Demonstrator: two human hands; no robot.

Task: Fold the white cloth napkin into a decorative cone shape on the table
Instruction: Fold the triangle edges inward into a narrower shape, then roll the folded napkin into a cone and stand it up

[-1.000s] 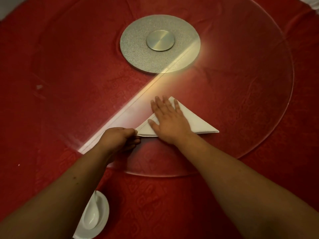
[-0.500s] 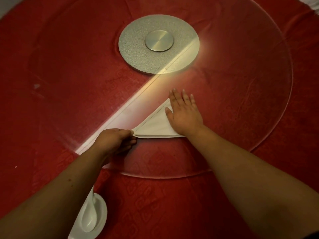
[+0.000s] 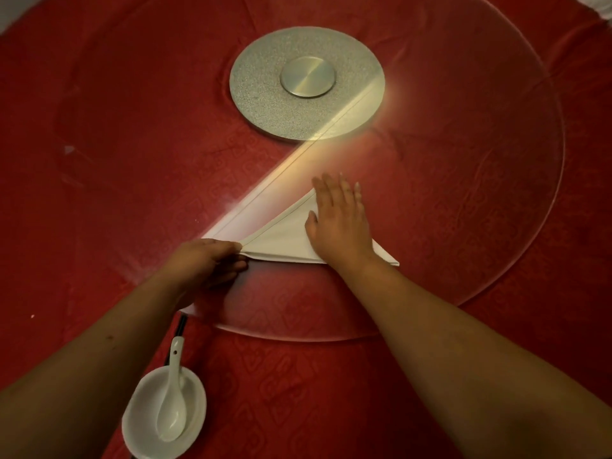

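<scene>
My flat right hand covers the middle of the folded white cloth napkin; my left hand hides its near-left corner and thin black chopsticks.

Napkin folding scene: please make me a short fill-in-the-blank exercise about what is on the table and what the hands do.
1. The white napkin is folded into a ____ shape.
2. The right hand lies ____ on the napkin, fingers spread.
3. The left hand pinches the napkin's left ____.
4. A white spoon rests in a small white ____.

Missing words: triangle; flat; corner; dish
</scene>
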